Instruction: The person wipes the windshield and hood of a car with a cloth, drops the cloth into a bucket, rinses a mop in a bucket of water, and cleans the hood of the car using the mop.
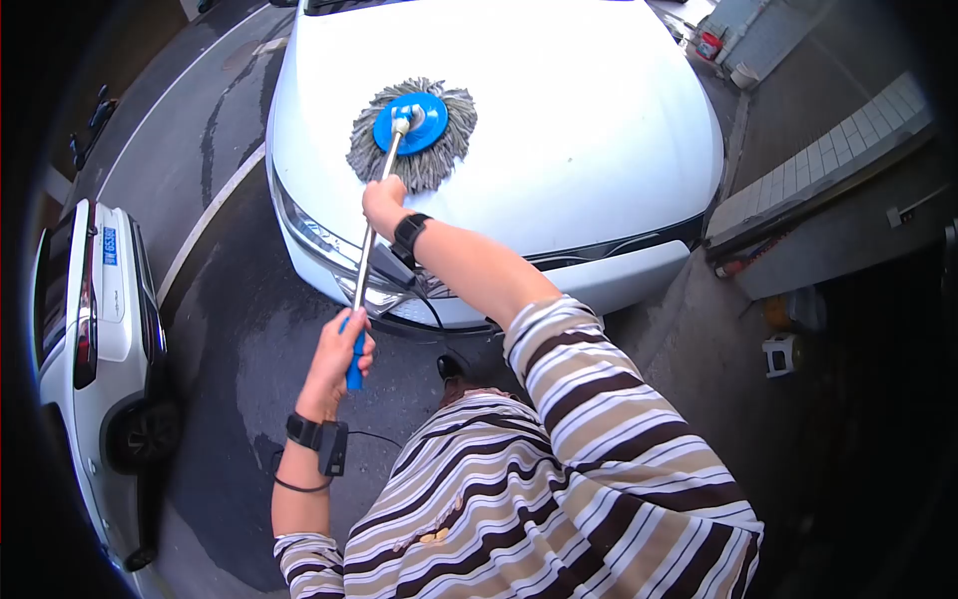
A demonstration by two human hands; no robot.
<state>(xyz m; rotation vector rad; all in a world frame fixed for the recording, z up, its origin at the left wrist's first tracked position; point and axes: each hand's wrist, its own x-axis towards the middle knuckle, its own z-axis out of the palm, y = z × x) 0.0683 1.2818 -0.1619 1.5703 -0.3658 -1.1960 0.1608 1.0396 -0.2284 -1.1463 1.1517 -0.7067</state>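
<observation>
A round mop (444, 165) with grey strands and a blue plastic disc lies on the left part of a white car's hood (559, 120). Its silver pole slants down toward me and ends in a blue grip. Wrapped around that blue grip is my left hand (334, 354), low on the pole. My right hand (382, 203) is closed around the metal pole higher up, just below the mop head and over the hood's front left edge. Both wrists wear black bands, the left one with a small box and a cable.
Another white car (110, 329) is parked at the left on dark, wet-looking pavement. To the right run a low wall with pale tiles (838, 150) and a shadowed area with a small white stool-like object (782, 355). A red object (710, 45) stands at the far right back.
</observation>
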